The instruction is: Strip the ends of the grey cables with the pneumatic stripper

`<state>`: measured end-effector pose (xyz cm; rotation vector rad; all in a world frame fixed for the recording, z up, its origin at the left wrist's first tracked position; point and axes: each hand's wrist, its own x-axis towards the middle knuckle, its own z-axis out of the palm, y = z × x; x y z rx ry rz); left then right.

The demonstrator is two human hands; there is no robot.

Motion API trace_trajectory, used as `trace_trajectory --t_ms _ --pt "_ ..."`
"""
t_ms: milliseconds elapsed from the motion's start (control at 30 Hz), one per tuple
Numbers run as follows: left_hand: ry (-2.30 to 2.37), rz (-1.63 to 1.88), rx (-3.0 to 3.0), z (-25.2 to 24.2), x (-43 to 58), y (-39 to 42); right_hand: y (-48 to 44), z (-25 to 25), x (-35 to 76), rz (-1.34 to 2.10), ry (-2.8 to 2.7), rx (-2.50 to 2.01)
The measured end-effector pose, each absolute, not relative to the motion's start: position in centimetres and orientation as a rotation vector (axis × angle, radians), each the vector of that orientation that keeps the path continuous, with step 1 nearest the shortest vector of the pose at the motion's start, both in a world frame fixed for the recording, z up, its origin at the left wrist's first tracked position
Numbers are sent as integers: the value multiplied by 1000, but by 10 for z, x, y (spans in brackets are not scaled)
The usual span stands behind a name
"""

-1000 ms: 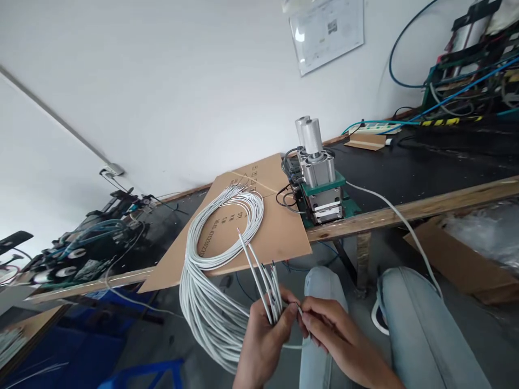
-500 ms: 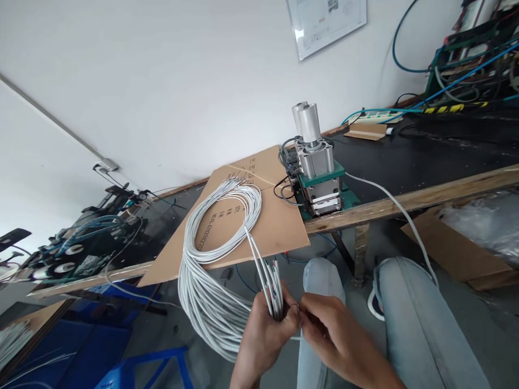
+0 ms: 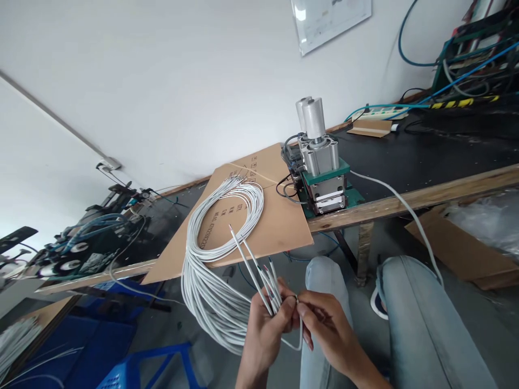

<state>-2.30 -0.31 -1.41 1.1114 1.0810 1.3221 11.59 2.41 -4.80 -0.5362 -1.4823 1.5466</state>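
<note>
A bundle of white cable ends (image 3: 264, 282) stands up out of my left hand (image 3: 265, 327), which is closed around it. Coloured wire tips show at several of the ends. Just right of the bundle, my right hand (image 3: 324, 324) pinches a single white cable (image 3: 300, 332) near its end, close to my left thumb. That cable bends down in a loop below my hands. The long coil of white cables (image 3: 217, 308) lies partly on a cardboard sheet (image 3: 279, 227) and hangs over the table edge to the left of my hands.
A pneumatic press (image 3: 320, 162) with metal cylinders stands at the edge of the black table (image 3: 389, 156). Other machinery (image 3: 85, 243) sits at the left. Below are a blue stool (image 3: 158, 359) and a cardboard box (image 3: 462, 248) with plastic wrap.
The cable ends in my left hand have fanned out, one leaning left. My right hand has turned and opened slightly around its pinch, and the single cable's loop now shows below.
</note>
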Motion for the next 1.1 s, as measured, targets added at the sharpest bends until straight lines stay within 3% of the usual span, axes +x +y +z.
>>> trace_trajectory --t_ms 267,600,800,1100 --pt "1148 1397 1160 -12 -17 -6 23 -50 116 1559 -1484 -540" --pt "1459 1377 1252 -6 -9 -5 24 -40 120 1032 -1711 -658" --pt "1361 1321 1184 -9 -14 -2 25 -39 124 1333 -1671 -675" --pt "1287 1291 1229 -2 -15 3 24 -36 124 1335 -1691 -660"
